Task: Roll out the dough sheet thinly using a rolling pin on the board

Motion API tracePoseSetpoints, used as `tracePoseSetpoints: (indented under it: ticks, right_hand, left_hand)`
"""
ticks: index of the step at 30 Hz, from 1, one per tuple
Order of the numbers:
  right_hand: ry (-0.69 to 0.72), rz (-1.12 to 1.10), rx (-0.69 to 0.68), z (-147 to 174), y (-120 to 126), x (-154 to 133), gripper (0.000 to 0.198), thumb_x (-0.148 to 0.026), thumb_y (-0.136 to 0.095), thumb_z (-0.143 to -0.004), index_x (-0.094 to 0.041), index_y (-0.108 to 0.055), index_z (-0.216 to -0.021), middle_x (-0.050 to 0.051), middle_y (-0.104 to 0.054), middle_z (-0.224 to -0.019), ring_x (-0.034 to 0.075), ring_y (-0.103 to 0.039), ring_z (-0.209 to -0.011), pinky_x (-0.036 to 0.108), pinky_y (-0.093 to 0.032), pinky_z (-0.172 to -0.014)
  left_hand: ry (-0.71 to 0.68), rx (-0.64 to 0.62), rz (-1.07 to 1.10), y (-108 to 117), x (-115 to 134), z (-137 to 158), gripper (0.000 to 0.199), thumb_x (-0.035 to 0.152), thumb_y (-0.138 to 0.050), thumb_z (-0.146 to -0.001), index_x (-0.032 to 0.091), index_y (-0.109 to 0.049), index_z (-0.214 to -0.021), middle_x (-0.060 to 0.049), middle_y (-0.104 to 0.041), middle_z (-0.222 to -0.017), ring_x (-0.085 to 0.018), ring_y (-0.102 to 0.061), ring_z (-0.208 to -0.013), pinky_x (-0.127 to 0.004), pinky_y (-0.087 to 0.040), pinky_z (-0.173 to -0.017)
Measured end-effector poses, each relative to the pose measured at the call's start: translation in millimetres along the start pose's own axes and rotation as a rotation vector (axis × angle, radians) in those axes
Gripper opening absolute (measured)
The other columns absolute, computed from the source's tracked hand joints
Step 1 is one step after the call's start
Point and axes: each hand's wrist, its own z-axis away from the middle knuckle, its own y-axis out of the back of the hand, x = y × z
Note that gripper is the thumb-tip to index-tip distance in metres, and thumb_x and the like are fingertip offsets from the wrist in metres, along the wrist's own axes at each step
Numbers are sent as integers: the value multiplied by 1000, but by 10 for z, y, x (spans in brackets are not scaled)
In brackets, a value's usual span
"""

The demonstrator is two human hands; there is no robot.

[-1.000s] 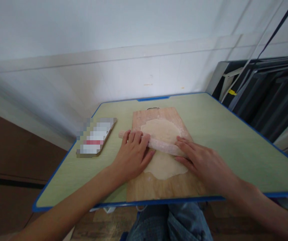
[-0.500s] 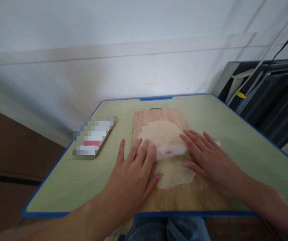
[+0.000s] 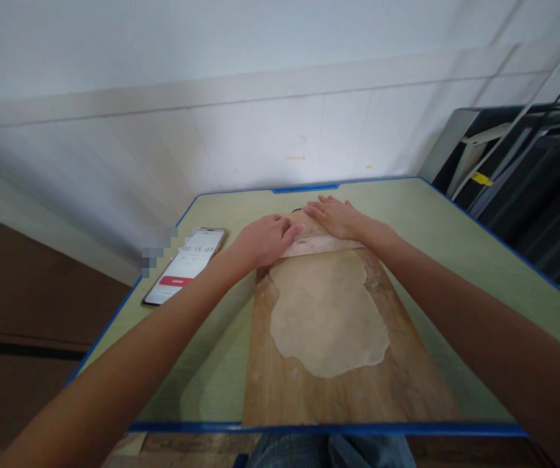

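A pale, floury rolling pin lies crosswise at the far end of the wooden board. My left hand is over the pin's left end, its fingers bent down and its thumb stretched along the pin. Flat and stretched forward, my right hand rests its palm on the right part of the pin. Both hands cover the pin's ends. Nearer to me, a thin, uneven sheet of dough lies spread on the board, its far edge at the pin.
A phone with a lit timer screen lies left of the board on the green table, which has a blue edge. A white wall stands behind it. Dark folded items and a cable are at the right.
Both hands and the rolling pin have moved away from me, from the middle of the dough to its far edge. More of the dough's near part shows now.
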Motion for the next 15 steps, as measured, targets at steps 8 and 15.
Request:
tracePoseSetpoints:
  ticks: [8, 15]
  right_hand:
    - [6, 75, 73, 1035, 80, -430, 53, -43, -19, -101, -18, -58, -127, 11, -57, -136, 26, -47, -130, 54, -23, -112]
    - [21, 93, 70, 919, 31, -367, 57, -49, -28, -98, -14, -44, -141, 16, -42, -148, 29, -38, -136, 51, -30, -109]
  left_hand:
    - [-99, 184, -41, -96, 499, 911, 51, 43, -32, -97, 7, -49, -128, -21, -54, -134, -35, -47, -127, -59, -32, -107]
    - [-40, 140, -63, -105, 444, 706, 56, 50, -30, -97, 10, -46, -132, -21, -54, -134, -35, -47, -127, -65, -29, -105]
